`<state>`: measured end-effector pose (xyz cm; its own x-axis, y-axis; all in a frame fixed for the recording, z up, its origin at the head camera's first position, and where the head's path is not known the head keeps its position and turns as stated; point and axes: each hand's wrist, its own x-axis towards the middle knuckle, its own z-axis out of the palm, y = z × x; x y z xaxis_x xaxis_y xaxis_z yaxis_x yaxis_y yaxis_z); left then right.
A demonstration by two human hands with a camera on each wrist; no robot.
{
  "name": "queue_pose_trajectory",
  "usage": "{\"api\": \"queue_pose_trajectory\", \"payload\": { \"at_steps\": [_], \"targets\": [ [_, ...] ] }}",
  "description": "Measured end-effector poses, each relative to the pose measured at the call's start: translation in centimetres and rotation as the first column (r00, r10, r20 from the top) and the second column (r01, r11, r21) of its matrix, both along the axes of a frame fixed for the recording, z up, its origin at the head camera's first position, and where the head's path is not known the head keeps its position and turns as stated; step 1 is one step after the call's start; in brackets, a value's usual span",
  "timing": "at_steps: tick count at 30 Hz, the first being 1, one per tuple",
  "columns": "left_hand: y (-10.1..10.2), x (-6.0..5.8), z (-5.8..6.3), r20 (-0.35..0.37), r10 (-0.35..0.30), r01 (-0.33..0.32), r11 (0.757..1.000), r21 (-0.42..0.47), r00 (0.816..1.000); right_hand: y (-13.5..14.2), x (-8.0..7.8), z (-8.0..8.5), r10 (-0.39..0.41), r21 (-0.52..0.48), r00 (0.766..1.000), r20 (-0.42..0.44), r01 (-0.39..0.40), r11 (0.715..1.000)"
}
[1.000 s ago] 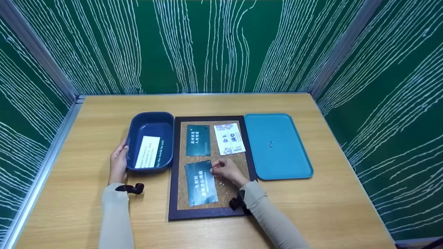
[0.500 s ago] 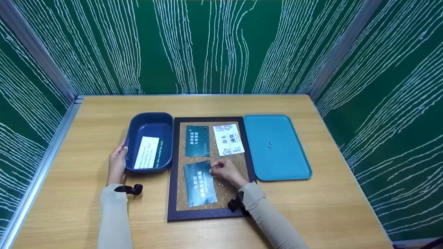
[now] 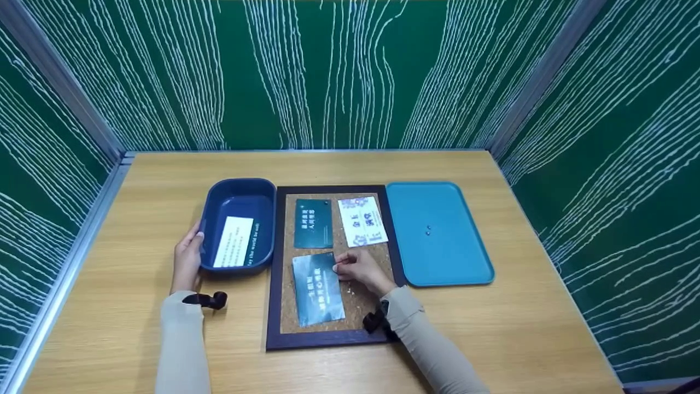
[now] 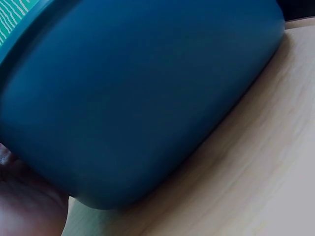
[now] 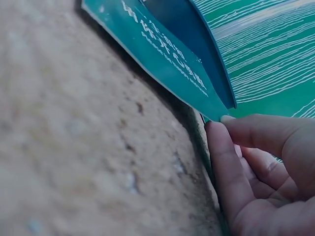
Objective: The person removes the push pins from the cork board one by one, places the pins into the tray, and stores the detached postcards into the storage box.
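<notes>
In the head view my right hand (image 3: pixel 362 271) is over the framed cork board (image 3: pixel 328 340). Its thumb and index finger pinch the right edge of a green postcard (image 3: pixel 318 290) with white lettering, near the upper corner. The right wrist view shows that postcard (image 5: pixel 157 54) tilted up from the cork, its corner between my fingertips. My left hand (image 3: pixel 187 256) grips the near left side of a dark blue basin (image 3: pixel 238 185), thumb at the rim. A white card (image 3: pixel 234 241) and a dark card with lettering lie inside. The basin's outer wall (image 4: pixel 147 108) fills most of the left wrist view.
Higher on the board are another green card (image 3: pixel 313 223) and a white card with purple print (image 3: pixel 363 221). Against its right side lies a turquoise tray (image 3: pixel 443 257) with small shiny bits (image 3: pixel 428 230). Green walls with white lines enclose the wooden table (image 3: pixel 525 328).
The upper edge of the pinched postcard appears slightly higher. Both hands keep their places, and the whole head view shifts a little.
</notes>
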<state>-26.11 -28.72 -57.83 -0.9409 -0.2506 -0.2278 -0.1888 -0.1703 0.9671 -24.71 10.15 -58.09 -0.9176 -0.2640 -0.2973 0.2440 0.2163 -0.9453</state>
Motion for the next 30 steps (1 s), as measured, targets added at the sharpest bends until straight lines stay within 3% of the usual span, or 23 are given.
{"api": "queue_pose_trajectory", "payload": {
  "at_steps": [4,16,30],
  "targets": [
    [0.0,0.1,0.1,0.010,0.003,-0.003,1.000,0.002,1.000,0.2,-0.3,0.1,-0.007,0.015,1.000,0.027,0.007,1.000],
    [0.1,0.1,0.1,0.010,0.008,-0.008,1.000,0.020,1.000,0.1,-1.2,0.7,-0.030,-0.060,0.991,0.134,0.038,0.997],
    [0.0,-0.2,-0.1,0.005,0.000,0.000,0.998,0.069,1.000,-0.8,-1.9,2.1,-0.049,-0.096,0.991,0.124,0.061,0.994]
  ]
}}
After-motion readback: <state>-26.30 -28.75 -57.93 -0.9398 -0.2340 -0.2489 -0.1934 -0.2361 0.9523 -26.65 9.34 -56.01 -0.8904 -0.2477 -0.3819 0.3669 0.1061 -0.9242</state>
